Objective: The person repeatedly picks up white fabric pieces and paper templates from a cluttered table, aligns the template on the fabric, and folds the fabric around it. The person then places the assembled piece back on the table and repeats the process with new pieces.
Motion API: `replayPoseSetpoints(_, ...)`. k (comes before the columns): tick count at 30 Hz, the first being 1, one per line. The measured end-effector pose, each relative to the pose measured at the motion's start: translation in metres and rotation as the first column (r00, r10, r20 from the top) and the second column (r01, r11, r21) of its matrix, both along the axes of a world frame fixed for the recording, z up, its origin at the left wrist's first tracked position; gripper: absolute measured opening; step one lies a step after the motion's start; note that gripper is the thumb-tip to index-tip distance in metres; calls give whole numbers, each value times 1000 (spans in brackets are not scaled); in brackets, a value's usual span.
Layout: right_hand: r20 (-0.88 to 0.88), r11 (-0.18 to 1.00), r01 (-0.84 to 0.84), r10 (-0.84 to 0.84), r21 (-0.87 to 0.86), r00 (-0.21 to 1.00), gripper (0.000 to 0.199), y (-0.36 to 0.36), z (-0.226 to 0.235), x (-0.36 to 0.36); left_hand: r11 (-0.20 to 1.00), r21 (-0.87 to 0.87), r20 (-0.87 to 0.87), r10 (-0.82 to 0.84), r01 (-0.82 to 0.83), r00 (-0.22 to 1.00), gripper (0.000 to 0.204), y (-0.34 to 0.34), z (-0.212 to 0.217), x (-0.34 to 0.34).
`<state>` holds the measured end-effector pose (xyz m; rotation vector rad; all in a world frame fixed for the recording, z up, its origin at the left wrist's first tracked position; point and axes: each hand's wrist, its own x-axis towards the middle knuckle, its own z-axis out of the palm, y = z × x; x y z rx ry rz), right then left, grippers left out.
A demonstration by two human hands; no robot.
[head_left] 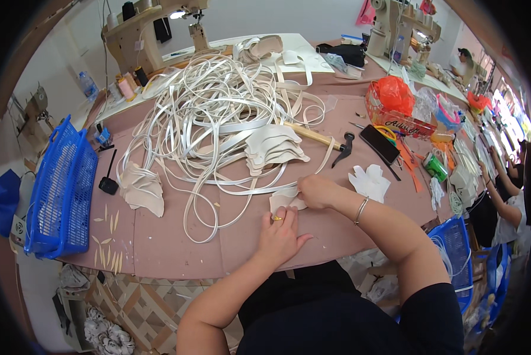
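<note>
A small beige leather-like piece [281,201] lies on the table in front of me. My left hand [281,236], with a yellow ring on one finger, rests its fingertips on the piece's near edge, thumb stretched out to the side. At the piece's right end, my right hand [317,192] is closed on it; the fingertips are mostly hidden. Just beyond is a stack of similar cut pieces [272,148]. White cut pieces [369,183] lie right of my right wrist, and another beige stack [142,189] lies at the left.
A large tangle of white and beige straps [212,106] covers the table's middle. Beyond my right hand are a hammer [318,136], a phone [379,144] and a green can [435,168]. Blue baskets [64,189] stand left. Sewing machines [141,41] line the back; people sit at right.
</note>
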<state>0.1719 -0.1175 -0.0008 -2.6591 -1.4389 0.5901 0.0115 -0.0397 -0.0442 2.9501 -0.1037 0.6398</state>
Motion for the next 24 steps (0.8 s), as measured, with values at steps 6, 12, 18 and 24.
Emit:
replayPoseSetpoints(6,-33,999,33,-33,-14,999,28,2,6,-5,1000,-9,-76,4,-5,997,61,-4,2,5)
replayPoseSetpoints(12,-40,998,56,-56,0,998,29,1,7,-2,999,-15,-44,29,-29,999,58,-9,9,5)
replayPoseSetpoints(18,-67,998,59,-59,2,996,29,1,1,1,993,-15,-70,112,-114,991,55,-28,2,14)
replayPoseSetpoints(24,-201,993,-24,46,112,978,28,-9,13,20,996,-29,-55,83,-85,995,47,-28,2,19)
